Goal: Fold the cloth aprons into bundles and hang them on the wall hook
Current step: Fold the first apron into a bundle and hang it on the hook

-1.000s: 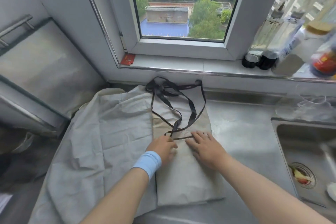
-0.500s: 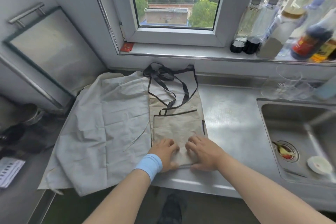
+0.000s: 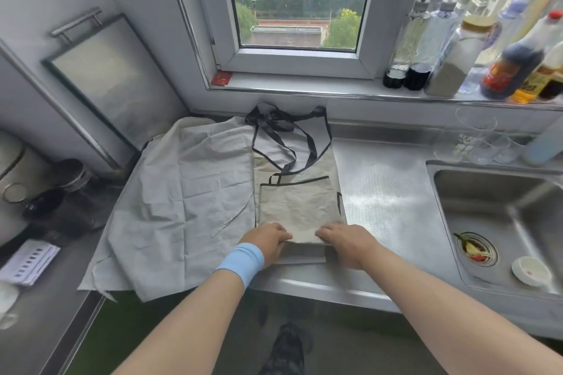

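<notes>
A beige apron (image 3: 297, 207) with dark trim lies folded into a narrow strip on the steel counter (image 3: 384, 201). Its black straps (image 3: 283, 137) trail toward the window sill. My left hand (image 3: 268, 242), with a blue wristband, and my right hand (image 3: 344, 240) both grip the strip's near end and have lifted it off the counter, turning it over. A pale grey apron (image 3: 185, 201) lies spread flat to the left, its near edge hanging over the counter front. No wall hook is in view.
A sink (image 3: 499, 222) with a small white dish (image 3: 531, 271) sits at the right. Bottles (image 3: 457, 55) line the window sill, and glasses (image 3: 475, 137) stand below them. A framed panel (image 3: 103, 82) leans at the left, above dark pots (image 3: 67, 192).
Both hands slid from the straps down to the beige apron's near end and now lift it up and over. The camera has pulled back and tilted up.
</notes>
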